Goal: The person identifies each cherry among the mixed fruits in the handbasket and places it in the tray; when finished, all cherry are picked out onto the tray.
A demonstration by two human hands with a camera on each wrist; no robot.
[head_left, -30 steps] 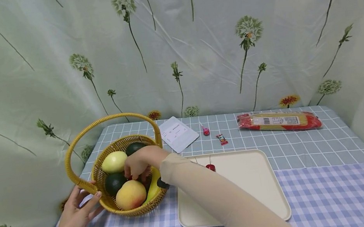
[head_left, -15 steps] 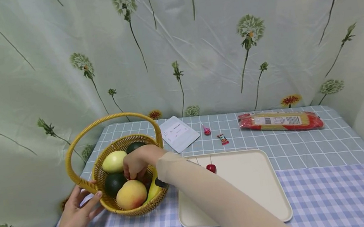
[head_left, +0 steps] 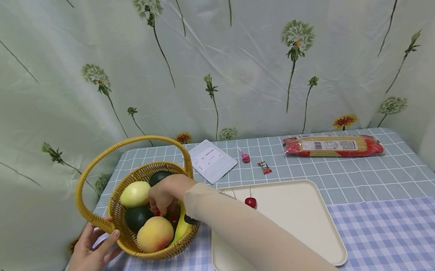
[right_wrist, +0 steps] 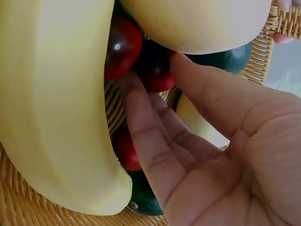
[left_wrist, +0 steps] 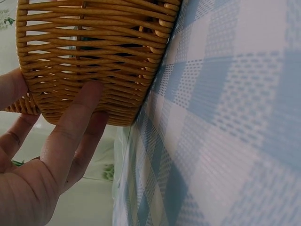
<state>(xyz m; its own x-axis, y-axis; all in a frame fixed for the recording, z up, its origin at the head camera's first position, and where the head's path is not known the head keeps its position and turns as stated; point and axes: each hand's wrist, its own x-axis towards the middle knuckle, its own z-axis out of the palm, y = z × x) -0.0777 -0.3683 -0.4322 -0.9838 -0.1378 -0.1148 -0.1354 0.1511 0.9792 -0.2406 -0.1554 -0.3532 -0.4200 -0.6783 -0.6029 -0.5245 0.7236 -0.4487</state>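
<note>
The yellow wicker basket (head_left: 163, 252) holds a peach (head_left: 155, 234), a banana (right_wrist: 51, 103), a pale yellow-green fruit (head_left: 135, 194), dark green fruits (head_left: 137, 218) and several shiny red cherries (right_wrist: 123, 47). My right hand (head_left: 165, 195) reaches down among them. In the right wrist view its thumb and forefinger pinch a dark red cherry (right_wrist: 157, 77) just below the peach. Its other fingers point down between the banana and the basket wall. At the basket's left side, my left hand (head_left: 88, 258) rests its extended fingers (left_wrist: 75, 117) against the woven wall, near the handle's foot.
Right of the basket lies a cream tray (head_left: 300, 235) with a stemmed cherry on it, partly behind my right forearm. Farther back are a white pouch (head_left: 212, 160), a lollipop (head_left: 245, 157), a small red candy packet (head_left: 264, 167) and a pasta pack (head_left: 333, 145).
My right hand stays inside the basket with only slight finger movement among the cherries. The left hand keeps its place at the basket's side.
</note>
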